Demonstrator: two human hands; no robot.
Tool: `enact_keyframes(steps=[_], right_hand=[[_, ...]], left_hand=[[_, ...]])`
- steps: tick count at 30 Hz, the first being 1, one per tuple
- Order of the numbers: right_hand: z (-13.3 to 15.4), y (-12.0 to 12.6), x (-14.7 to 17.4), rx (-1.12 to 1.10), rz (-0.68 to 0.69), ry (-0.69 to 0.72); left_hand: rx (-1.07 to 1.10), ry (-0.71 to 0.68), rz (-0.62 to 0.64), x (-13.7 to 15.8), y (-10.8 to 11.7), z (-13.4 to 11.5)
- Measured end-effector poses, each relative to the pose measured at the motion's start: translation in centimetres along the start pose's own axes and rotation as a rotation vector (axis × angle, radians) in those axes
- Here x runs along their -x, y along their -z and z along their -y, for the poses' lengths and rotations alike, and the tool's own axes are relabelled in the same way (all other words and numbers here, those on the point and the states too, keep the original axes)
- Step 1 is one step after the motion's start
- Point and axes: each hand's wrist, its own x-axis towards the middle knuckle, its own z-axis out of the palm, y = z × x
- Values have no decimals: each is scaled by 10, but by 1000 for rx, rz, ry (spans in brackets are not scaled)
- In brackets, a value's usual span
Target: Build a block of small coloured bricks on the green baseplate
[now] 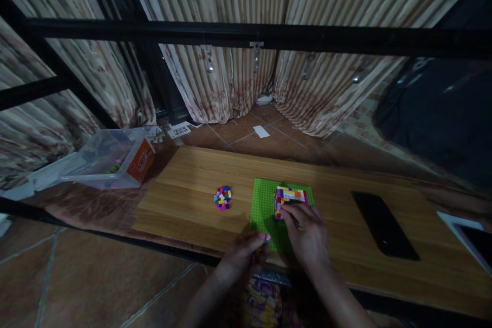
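Note:
A green studded baseplate [263,205] lies on the wooden tabletop. On it stands a low rectangular build of multicoloured toy bricks [294,195], with white, yellow, red, pink and blue pieces on top. My right hand [307,230] is over the front of this build, its thumb and fingertips pinched together at the left front part. Whatever those fingertips hold is too small and covered to make out. Near the plate's front left corner, my left hand [244,253] is closed around small toy bricks [267,238]; pink and green ones show at the fingertips.
Left of the plate sits a small pile of mixed bricks [223,198]. A black phone-like slab [384,225] lies to the right, beside a white-edged tablet-like object [467,230]. A clear plastic bin [111,159] stands left of the table [184,205]. A black rail [230,33] crosses before curtains.

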Motion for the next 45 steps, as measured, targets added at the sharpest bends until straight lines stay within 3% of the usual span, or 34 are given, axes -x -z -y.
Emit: enact_keyframes(steps=[16, 24, 45], right_hand=[[0, 6, 9, 42, -88, -24], [-5, 3, 16, 34, -25, 65], [-9, -5, 19, 32, -10, 97]], left_hand=[[47, 1, 51, -3, 4, 4], [50, 4, 19, -4, 2, 4], [88, -11, 36, -3, 2, 5]])
